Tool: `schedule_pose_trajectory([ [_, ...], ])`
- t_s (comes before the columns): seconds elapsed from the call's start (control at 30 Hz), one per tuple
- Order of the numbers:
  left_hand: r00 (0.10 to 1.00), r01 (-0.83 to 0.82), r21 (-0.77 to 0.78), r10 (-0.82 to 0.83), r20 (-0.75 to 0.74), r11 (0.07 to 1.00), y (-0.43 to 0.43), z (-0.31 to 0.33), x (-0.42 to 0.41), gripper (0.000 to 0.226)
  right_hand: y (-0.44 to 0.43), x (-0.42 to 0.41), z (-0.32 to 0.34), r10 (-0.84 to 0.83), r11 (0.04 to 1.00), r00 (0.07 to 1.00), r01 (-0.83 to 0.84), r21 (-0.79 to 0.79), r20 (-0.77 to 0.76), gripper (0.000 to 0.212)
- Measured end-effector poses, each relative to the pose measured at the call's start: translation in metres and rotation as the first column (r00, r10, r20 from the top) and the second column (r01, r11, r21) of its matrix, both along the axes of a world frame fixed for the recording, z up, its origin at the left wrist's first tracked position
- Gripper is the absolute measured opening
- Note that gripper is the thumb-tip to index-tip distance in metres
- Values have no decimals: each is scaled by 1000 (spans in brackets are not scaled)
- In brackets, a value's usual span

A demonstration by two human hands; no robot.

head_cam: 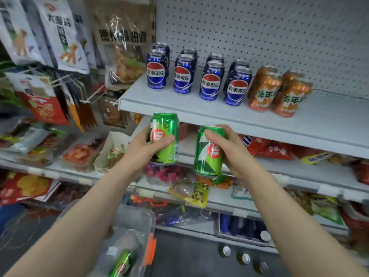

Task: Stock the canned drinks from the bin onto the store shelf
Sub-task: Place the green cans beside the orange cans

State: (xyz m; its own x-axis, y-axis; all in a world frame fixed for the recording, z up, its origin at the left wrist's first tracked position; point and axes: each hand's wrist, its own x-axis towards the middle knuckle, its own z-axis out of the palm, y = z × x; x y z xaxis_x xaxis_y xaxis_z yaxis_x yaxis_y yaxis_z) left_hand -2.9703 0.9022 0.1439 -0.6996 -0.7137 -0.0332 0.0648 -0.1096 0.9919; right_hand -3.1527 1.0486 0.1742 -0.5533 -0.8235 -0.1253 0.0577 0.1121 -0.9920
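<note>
My left hand grips a green can upright, just below the front lip of the white shelf. My right hand grips a second green can beside it, a little lower. On the shelf stand several blue cans in paired rows and several orange cans to their right. Down at the bottom, a clear plastic bin holds another green can lying on its side.
The shelf is bare to the right of the orange cans, before a pegboard back wall. Snack bags hang on hooks at the left. Lower shelves carry packets. Bottle tops stand near the floor.
</note>
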Motion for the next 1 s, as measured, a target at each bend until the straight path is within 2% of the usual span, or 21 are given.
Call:
schedule_pose_trajectory([
  [0.17, 998, 64, -182, -61, 25, 981, 20, 43, -58, 66, 36, -45, 47, -117, 991, 990, 111, -81, -80, 29],
  [0.3, 994, 106, -221, -110, -7, 969, 42, 71, -111, 62, 67, -90, 78, -193, 978, 959, 170, -122, -209, 55],
  [0.4, 989, 122, -219, -137, -56, 968, 58, 86, -154, 66, 92, -134, 97, -277, 959, 921, 246, -142, -274, 46],
  [0.57, 989, 94, -275, -120, -81, 957, 92, 106, -222, 57, 129, -214, 117, -398, 915, 789, 381, -135, -468, 58],
  [0.63, 992, 68, -290, -96, -86, 955, 104, 110, -245, 55, 138, -242, 119, -420, 898, 737, 420, -129, -530, 53],
  [0.77, 996, 20, -313, -47, -79, 950, 119, 114, -281, 51, 144, -295, 117, -429, 877, 667, 468, -105, -610, 56],
  [1.0, 996, -51, -314, 28, -80, 948, 128, 111, -313, 51, 112, -360, 109, -308, 886, 601, 464, 8, -738, 52],
])
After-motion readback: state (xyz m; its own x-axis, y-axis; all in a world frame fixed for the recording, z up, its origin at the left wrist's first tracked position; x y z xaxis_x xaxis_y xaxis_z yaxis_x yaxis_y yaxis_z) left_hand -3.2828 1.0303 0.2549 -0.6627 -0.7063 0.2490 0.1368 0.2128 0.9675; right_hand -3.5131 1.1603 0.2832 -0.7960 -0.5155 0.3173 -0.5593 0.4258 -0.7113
